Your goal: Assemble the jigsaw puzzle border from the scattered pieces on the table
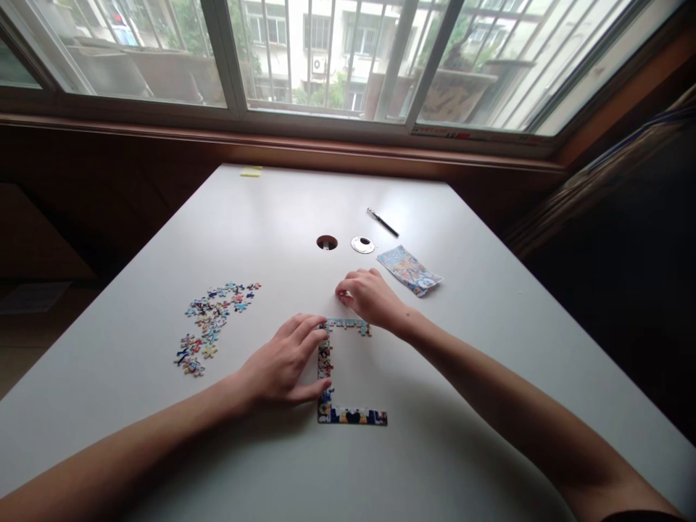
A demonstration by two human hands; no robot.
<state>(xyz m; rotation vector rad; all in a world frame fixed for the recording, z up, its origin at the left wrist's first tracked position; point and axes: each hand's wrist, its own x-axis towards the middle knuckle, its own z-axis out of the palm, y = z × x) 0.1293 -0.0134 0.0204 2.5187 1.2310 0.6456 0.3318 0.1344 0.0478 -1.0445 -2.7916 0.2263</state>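
Observation:
A partly joined jigsaw puzzle border point(353, 417) lies on the white table, forming a left side, a bottom strip and a top strip. My left hand point(288, 359) rests with fingers spread along its left side, fingertips touching the pieces near the top left corner and the thumb lower down. Just beyond the top strip, my right hand point(367, 293) is closed in a pinch, thumb against fingers. Whatever it may hold is too small to make out. Loose jigsaw pieces point(209, 326) are scattered to the left of my left hand.
A crumpled printed picture sheet point(410, 270) lies beyond my right wrist. Farther back are a black pen point(383, 222), a round silver cover point(362, 245) and a cable hole point(327, 243) in the table point(261, 232). A yellow note point(251, 172) sits at the far edge, below the window.

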